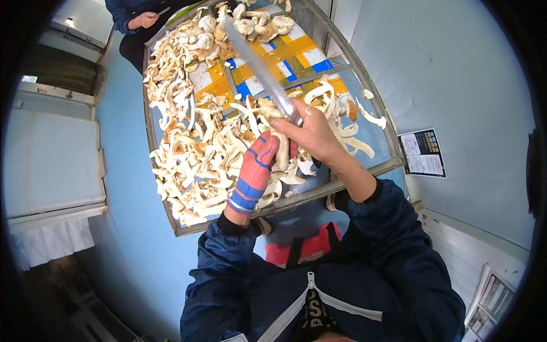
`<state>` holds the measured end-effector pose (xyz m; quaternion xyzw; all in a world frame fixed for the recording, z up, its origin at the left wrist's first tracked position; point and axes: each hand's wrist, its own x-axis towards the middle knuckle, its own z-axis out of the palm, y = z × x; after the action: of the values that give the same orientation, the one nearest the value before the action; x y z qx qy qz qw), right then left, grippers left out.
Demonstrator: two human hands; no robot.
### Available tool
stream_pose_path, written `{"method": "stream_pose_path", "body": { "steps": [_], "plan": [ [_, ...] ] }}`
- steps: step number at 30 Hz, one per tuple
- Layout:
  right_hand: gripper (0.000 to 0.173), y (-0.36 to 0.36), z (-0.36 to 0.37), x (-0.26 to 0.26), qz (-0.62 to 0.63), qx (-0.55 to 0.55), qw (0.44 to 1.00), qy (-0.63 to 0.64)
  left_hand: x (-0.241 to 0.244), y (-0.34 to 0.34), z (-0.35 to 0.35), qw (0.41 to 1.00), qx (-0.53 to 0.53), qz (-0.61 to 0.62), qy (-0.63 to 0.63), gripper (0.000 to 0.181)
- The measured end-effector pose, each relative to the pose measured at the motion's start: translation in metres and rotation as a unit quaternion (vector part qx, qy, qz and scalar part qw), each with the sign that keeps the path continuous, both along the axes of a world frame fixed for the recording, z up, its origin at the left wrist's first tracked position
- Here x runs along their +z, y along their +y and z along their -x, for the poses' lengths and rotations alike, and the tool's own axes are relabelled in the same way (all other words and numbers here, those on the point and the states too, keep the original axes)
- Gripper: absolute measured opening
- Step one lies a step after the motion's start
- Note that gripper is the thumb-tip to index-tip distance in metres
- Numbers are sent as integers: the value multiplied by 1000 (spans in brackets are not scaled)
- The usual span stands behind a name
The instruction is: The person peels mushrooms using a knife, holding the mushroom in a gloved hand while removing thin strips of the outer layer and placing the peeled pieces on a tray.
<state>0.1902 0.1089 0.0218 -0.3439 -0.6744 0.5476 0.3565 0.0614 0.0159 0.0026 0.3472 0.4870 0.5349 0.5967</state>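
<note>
My left hand [256, 171], in a red and blue knitted glove, grips a pale mushroom [282, 149] over the front of a mesh rack. My bare right hand [314, 128] is closed around the handle end of a long knife, its thumb against the mushroom. The knife's blade [260, 70] points away from me and is blurred. Below and around both hands lie many sliced mushroom pieces [213, 158]. More curved slices [359, 145] rest to the right of my right hand.
The framed mesh rack [384, 164] fills the space before me. Whole mushrooms [265, 25] are heaped at its far end. Another person's hand [147, 19] holds a small tool at the far left. A pale wall [444, 85] with a poster [422, 153] stands close on the right.
</note>
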Motion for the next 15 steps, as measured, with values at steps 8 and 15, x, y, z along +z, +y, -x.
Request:
{"method": "stream_pose_path", "body": {
  "steps": [8, 15],
  "plan": [
    [48, 9, -9, 9, -75, 15, 976, -205, 6, -6, 22, 984, 137, 40, 109, 35],
    [53, -6, 5, 18, -74, 63, 965, -242, 9, -16, 23, 976, 149, 33, 156, 45]
  ]
}}
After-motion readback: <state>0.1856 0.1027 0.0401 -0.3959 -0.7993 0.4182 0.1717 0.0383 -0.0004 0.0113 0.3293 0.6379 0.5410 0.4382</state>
